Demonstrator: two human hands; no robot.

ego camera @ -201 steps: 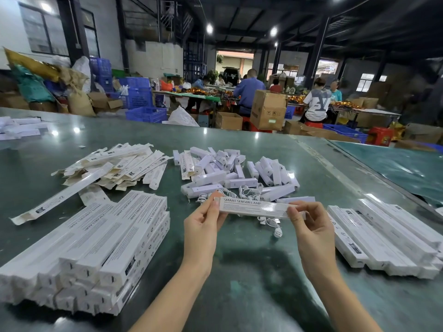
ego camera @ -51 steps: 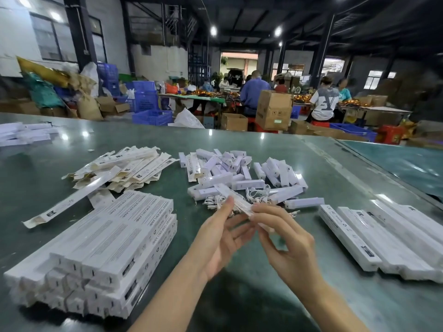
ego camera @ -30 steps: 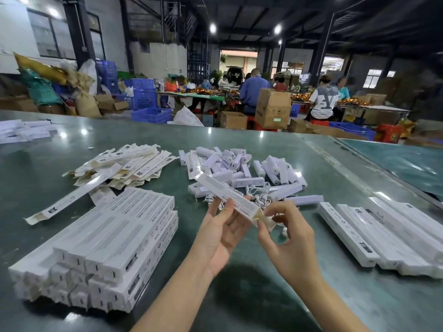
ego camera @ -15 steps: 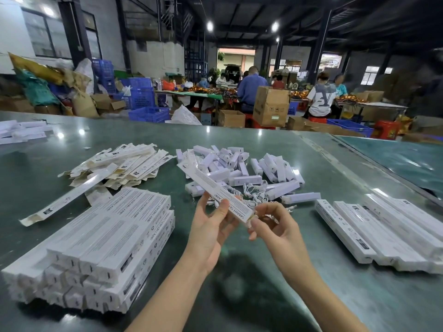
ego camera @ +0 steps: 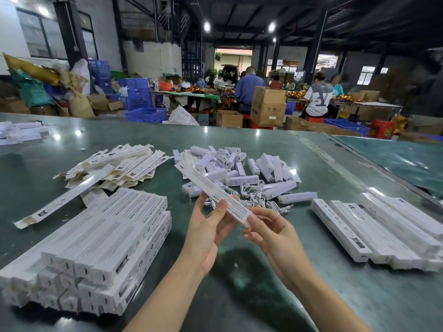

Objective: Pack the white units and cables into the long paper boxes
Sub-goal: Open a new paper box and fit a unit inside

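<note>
Since the frame before, the box [ego camera: 214, 193] has swung further on the diagonal, far end now over the units [ego camera: 236, 167]; left hand [ego camera: 208, 227] grasps its middle, right hand [ego camera: 268, 227] pinches the near end — the flap, by my judgement, being closed. Advice: support the body; tuck squarely. Contents hidden. Packed stack [ego camera: 96, 238] at left, flat boxes [ego camera: 112, 164] behind it, cables [ego camera: 257, 200] loose on the table [ego camera: 239, 305].
</note>
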